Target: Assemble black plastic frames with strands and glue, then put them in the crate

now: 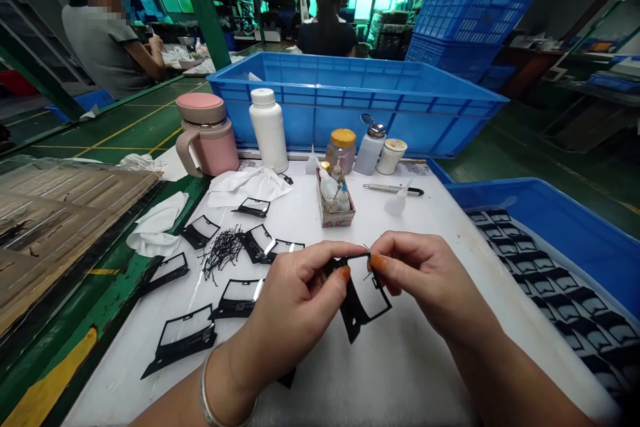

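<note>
In front of me is a black plastic frame [354,310] with a large window opening, held tilted above the white table. My left hand [305,293] is closed on its left side, thumb and fingers pinching it. At the frame's upper edge, my right hand [417,273] has thumb and fingers pressed together; a thin dark strand shows beside the fingertips. Whether those fingers grip the strand as well as the rim is hidden. Several similar black frames [187,337] lie to the left, around a pile of thin black strips [223,250].
Behind stand a pink mug [217,140], a white bottle [270,130], a pump bottle [370,147] and a small box of bottles [337,217]. A craft knife [395,189] lies right of it. A blue crate [350,110] stands behind; a blue bin [560,213] at right holds several frames.
</note>
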`<state>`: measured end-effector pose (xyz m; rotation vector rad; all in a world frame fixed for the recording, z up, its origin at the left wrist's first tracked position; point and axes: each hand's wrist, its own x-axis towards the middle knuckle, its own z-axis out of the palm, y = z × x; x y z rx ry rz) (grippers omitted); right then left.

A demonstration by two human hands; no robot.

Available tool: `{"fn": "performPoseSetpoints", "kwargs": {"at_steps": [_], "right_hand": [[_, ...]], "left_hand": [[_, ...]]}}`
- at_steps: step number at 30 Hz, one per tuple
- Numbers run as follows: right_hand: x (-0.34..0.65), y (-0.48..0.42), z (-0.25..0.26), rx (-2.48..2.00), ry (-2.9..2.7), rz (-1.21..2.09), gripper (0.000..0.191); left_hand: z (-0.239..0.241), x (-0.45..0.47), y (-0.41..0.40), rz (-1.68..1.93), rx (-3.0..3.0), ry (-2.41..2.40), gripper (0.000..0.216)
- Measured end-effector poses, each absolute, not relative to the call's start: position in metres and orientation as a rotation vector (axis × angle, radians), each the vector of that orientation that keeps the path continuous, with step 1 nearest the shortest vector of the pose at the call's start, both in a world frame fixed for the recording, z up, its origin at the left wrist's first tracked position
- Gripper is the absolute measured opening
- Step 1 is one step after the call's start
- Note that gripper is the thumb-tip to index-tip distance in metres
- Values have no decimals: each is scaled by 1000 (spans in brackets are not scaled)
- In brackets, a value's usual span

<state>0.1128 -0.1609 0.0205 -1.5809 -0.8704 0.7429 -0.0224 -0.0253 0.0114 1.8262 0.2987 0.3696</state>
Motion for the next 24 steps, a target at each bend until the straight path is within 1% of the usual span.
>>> {"fn": "performPoseSetpoints", "kwargs": {"at_steps": [9,17,24], "right_hand": [[112,-161,21,-1593,-853,717,16],[110,-160,22,-1612,-859,703,13],[109,-159,21,-1690,-868,659,14]], "left_hand": [[9,-24,-27,442,1950,243,28],[12,-23,-28,380,1853,302,28],[8,-22,-28,405,1910,287,29]]}}
